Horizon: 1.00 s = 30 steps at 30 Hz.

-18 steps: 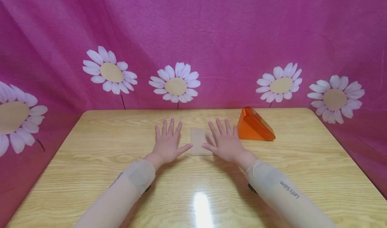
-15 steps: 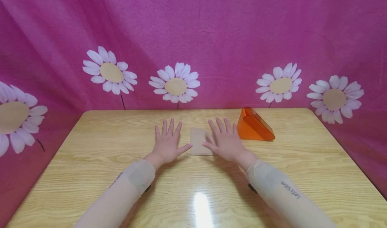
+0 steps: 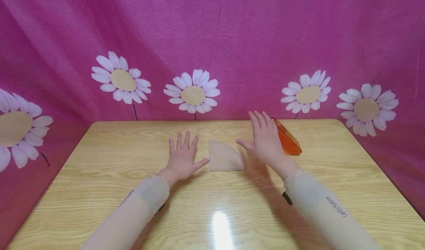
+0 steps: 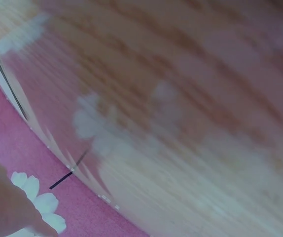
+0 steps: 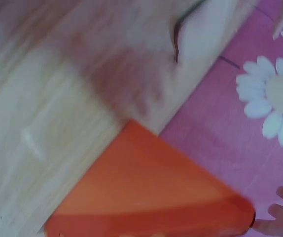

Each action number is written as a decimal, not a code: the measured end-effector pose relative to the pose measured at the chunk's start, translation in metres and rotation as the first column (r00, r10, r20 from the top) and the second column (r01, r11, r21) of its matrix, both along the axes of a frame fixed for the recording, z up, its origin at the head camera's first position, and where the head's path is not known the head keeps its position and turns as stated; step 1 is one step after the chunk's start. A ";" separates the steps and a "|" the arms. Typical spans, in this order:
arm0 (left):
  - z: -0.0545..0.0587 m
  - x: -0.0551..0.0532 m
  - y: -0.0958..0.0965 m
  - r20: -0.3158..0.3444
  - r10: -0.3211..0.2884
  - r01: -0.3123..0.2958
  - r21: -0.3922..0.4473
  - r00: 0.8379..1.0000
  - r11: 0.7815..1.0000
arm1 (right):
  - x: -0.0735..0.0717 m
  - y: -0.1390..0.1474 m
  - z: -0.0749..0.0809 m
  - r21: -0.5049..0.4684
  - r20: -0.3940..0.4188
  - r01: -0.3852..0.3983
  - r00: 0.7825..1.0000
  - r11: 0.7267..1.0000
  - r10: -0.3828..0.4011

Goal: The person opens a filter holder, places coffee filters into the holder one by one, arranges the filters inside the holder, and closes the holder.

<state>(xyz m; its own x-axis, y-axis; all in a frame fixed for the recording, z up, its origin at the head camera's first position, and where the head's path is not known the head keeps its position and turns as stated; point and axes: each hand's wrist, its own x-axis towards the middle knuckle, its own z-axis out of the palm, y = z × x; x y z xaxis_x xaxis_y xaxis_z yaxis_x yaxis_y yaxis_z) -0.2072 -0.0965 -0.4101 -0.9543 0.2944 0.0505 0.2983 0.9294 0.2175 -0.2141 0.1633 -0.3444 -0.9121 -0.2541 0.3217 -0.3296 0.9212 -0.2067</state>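
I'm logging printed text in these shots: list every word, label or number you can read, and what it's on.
"Lets Slim": right sleeve, upside down; any apostrophe is too small to confirm.
Left sleeve: dark lettering, partly turned out of sight, too small to read.
Orange wedge and beige piece: no text visible.

On my head feed I make out dark lettering [image 3: 336, 207] on the right sleeve [image 3: 327, 213], which I read as "LetsSlim", running upside down to me. The left sleeve [image 3: 124, 216] carries dark letters [image 3: 126, 197] too, but they curve round the arm and I cannot read them surely.
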 end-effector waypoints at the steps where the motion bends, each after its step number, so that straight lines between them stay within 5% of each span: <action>1: 0.000 0.000 0.000 -0.003 0.000 0.000 -0.001 1.000 1.000 | -0.001 0.004 0.002 -0.010 0.003 0.008 1.000 1.000 -0.008; 8: -0.002 0.000 -0.003 0.003 0.002 -0.002 0.009 1.000 1.000 | -0.010 0.033 0.009 -0.081 0.026 0.056 0.998 0.995 -0.054; 13: -0.003 0.000 -0.004 0.006 0.004 -0.004 -0.002 1.000 1.000 | -0.014 0.054 0.008 -0.154 0.145 0.117 0.985 0.981 -0.095; 18: -0.004 0.001 -0.005 0.011 0.007 -0.007 -0.006 1.000 1.000 | -0.017 0.068 0.009 -0.209 0.290 0.157 0.953 0.965 -0.092; 24: -0.004 0.000 -0.005 0.010 0.011 -0.011 -0.010 1.000 1.000 | -0.024 0.081 0.005 -0.250 0.378 0.113 0.926 0.962 -0.010; 30: -0.004 -0.002 -0.005 0.019 0.018 -0.018 -0.010 1.000 1.000 | -0.033 0.097 0.001 -0.287 0.500 0.099 0.864 0.953 0.061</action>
<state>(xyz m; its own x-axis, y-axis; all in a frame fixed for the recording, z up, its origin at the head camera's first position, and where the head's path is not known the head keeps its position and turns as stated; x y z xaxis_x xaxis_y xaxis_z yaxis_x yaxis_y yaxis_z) -0.2088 -0.1019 -0.4137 -0.9603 0.2773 0.0295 0.2771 0.9368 0.2137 -0.2467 0.2607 -0.3433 -0.9720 -0.2020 -0.1202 -0.0914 0.7960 -0.5984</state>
